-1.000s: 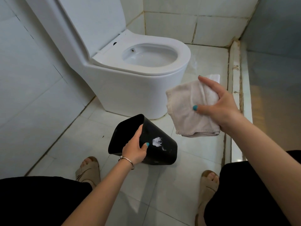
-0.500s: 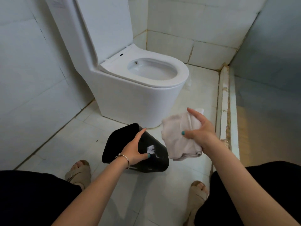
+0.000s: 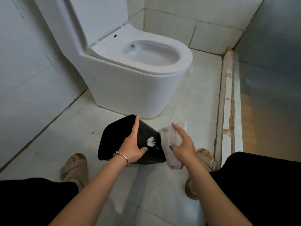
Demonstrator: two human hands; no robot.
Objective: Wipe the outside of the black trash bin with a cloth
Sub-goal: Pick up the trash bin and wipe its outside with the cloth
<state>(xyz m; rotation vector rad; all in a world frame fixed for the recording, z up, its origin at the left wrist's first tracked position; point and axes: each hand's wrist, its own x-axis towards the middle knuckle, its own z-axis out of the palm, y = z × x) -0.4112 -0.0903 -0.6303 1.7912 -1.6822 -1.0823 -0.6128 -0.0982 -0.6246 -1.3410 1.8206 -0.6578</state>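
Observation:
The black trash bin [image 3: 146, 136] is tipped on its side just above the floor, its open mouth facing left. A white smear [image 3: 151, 141] marks its upper wall. My left hand [image 3: 132, 144] grips the bin at the rim, thumb on the outer wall and fingers along the rim edge. My right hand [image 3: 182, 142] holds a folded beige cloth [image 3: 169, 144] against the bin's bottom end at the right. The far side of the bin is hidden.
A white toilet [image 3: 130, 79] with its lid up stands right behind the bin. A tiled wall runs along the left and a raised stained kerb [image 3: 228, 103] on the right. My sandalled feet [image 3: 75, 167] stand on the tiled floor at either side.
My right hand came down and left with the cloth until it touches the bin's bottom end. The left hand kept its grip on the rim. The view tilted up.

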